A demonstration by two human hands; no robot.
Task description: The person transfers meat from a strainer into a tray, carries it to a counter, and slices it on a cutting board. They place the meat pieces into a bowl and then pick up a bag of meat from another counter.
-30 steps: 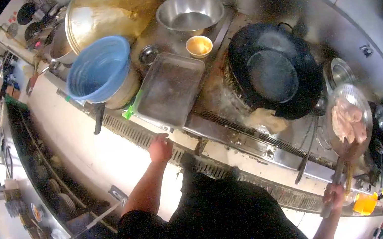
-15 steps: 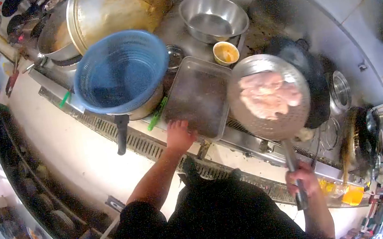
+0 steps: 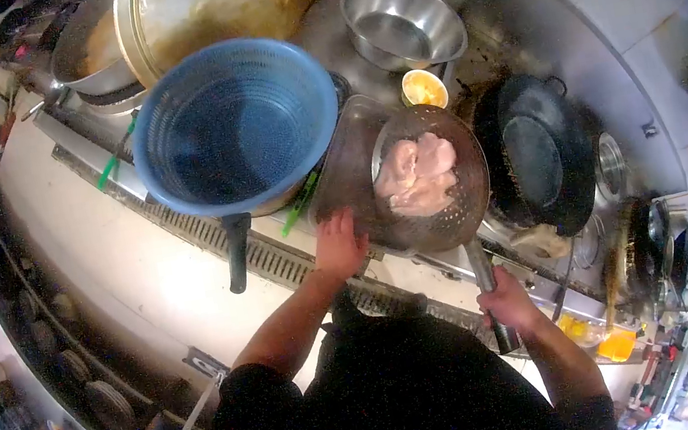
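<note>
My right hand (image 3: pixel 509 300) is closed round the handle of a perforated metal strainer (image 3: pixel 465 227). Several pieces of pale pink raw meat (image 3: pixel 419 174) lie in the strainer, which is over the right part of a rectangular metal tray (image 3: pixel 344 161). At the tray's near left edge rests my left hand (image 3: pixel 341 244), its fingers on the rim; it looks to be holding that edge. A blue plastic basket (image 3: pixel 236 128) sits on a pot with a black handle, left of the tray.
Behind the strainer are a small cup of yellow food (image 3: pixel 424 90) and a steel bowl (image 3: pixel 404 23). A black wok (image 3: pixel 534 156) stands to the right. A large metal lid or pot (image 3: pixel 213 11) and a pan (image 3: pixel 95 52) are at the back left.
My right hand has brought the strainer with the meat leftward, from beside the tray to over its right part. My left hand stays at the tray's edge. The camera view has shifted slightly.
</note>
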